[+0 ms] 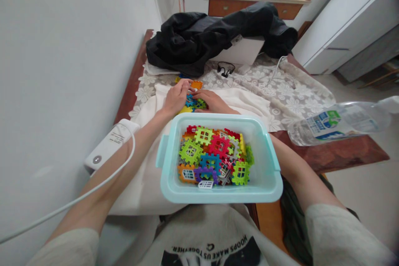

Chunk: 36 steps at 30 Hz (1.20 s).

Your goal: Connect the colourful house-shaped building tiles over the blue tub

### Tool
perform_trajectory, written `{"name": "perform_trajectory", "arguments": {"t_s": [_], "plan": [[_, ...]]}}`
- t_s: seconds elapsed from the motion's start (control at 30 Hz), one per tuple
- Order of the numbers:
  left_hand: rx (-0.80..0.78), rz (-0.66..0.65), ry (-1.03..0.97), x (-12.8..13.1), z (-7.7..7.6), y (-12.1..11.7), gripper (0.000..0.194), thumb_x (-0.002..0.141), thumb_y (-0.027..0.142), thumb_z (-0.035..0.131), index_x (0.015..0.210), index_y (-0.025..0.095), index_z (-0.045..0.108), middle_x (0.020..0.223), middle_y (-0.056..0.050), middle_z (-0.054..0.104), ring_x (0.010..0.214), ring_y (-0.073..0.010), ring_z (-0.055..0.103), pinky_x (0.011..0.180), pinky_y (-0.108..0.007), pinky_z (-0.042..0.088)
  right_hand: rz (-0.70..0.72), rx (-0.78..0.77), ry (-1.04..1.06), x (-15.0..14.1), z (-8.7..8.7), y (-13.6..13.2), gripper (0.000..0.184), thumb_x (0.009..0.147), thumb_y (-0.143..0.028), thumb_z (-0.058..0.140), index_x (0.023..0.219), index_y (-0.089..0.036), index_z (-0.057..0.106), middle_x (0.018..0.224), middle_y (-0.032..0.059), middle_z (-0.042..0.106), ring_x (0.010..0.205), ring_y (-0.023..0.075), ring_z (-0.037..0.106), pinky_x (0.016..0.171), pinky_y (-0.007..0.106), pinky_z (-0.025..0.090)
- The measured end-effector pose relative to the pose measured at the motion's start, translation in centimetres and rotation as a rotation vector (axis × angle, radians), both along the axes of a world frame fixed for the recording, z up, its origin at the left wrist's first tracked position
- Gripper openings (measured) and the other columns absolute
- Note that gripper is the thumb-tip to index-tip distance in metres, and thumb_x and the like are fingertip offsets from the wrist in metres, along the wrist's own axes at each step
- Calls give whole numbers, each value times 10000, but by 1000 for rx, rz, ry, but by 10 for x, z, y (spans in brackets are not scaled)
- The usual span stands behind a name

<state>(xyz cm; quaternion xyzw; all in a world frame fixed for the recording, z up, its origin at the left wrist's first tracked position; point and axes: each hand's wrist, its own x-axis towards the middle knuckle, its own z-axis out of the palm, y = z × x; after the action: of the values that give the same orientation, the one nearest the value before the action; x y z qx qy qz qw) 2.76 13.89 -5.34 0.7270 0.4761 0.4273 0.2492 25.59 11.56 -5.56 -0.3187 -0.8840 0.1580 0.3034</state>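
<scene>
Beyond the tub [268,162] of toy tiles, left hand [176,97] and right hand [212,100] both grip a cluster of joined tiles [195,102] on the worktop; pressing an orange tile [196,84] on looks next, needing aligned notches.

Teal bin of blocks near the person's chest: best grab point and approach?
Take the teal bin by its side handle tabs, one at the left rim, one at the right, fingers hooking in from both sides. It sits upright, full of blocks, so probably keep it level.
</scene>
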Motion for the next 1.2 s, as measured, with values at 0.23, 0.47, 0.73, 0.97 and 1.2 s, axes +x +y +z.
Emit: {"name": "perform_trajectory", "arguments": {"t_s": [0.23, 0.47, 0.73, 0.97, 1.2], "plan": [[-17, -39, 20, 1, 5, -4, 720, 1131, 807, 315, 1349, 283, 757, 1148, -98, 873, 1120, -319, 809, 1061, -484, 596, 20, 169, -58, 3, -24, 18, 363, 1074, -468, 736, 1320, -202, 756, 1355, 158, 823, 1269, 339, 765, 1142, 534, 593], [1, -25, 48, 1, 7, -2, 686, 1122, 804, 378, 1285, 273, 780, 1141, -89, 874, 1096, -300, 809, 1025, -435, 601, 4, 250, -15, 7, -27, 18, 356, 1175, -461, 573, 1337, -208, 763, 1438, 157, 788, 1321, 285, 748, 1118, 450, 628], [22, -68, 79, 1, 6, -2, 599, 1122, 728, 458, 1259, 251, 795, 1120, -92, 880, 1078, -293, 811, 1001, -415, 592, -82, 263, -110, 11, -27, 23, 334, 1192, -398, 535, 1367, -201, 740, 1354, 174, 808, 1232, 300, 760, 1044, 455, 642], [58, -117, 143, 2, 11, -8, 689, 1116, 771, 421, 1251, 227, 821, 1201, -117, 869, 1068, -296, 801, 969, -406, 587, -57, 352, -189, 11, -25, 20, 384, 1201, -434, 522, 1415, -176, 710, 1330, 182, 809, 1180, 299, 775, 995, 435, 652], [88, -182, 184, 2, 14, -11, 613, 1097, 704, 506, 1294, 211, 813, 1249, -121, 857, 1091, -295, 799, 960, -394, 603, -137, 322, -165, 10, -27, 19, 363, 1218, -392, 447, 1405, -185, 680, 1402, 184, 783, 1154, 277, 775, 926, 384, 646]]}}
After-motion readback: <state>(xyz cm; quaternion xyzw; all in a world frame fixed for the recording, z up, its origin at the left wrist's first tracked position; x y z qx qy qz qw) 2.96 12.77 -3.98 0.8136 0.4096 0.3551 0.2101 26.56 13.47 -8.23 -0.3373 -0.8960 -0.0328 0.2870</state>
